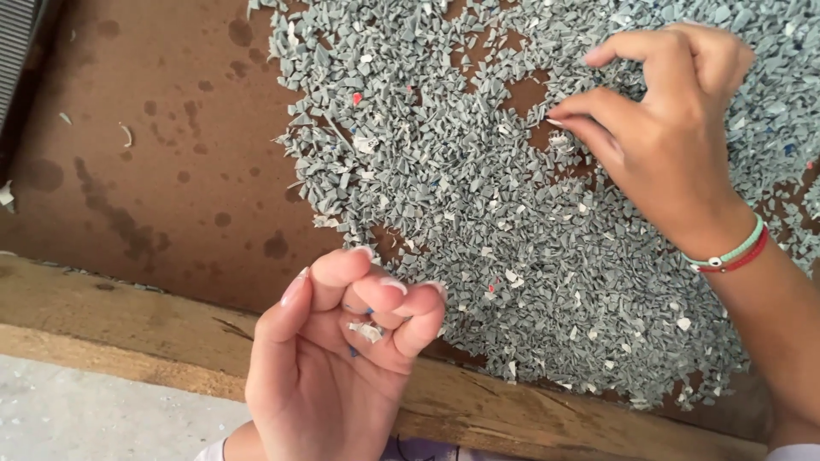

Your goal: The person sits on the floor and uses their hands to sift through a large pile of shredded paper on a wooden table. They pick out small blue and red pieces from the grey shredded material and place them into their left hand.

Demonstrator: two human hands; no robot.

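A wide heap of small grey plastic chips [478, 196] lies spread on a brown board [171, 154], with a few white, red and blue bits mixed in. My left hand [342, 367] is near the board's front edge, palm up and fingers curled, cupping several small white and blue bits [369, 329]. My right hand [666, 128] rests on the heap at the upper right, its thumb and forefinger pressed down among the chips. Green and red bracelets [733, 254] circle that wrist.
A wooden rail [128, 324] borders the board along the front. Below it is grey concrete floor [85, 418]. Dark stains mark the bare left part of the board. A ribbed grey object [17, 43] sits at the top left corner.
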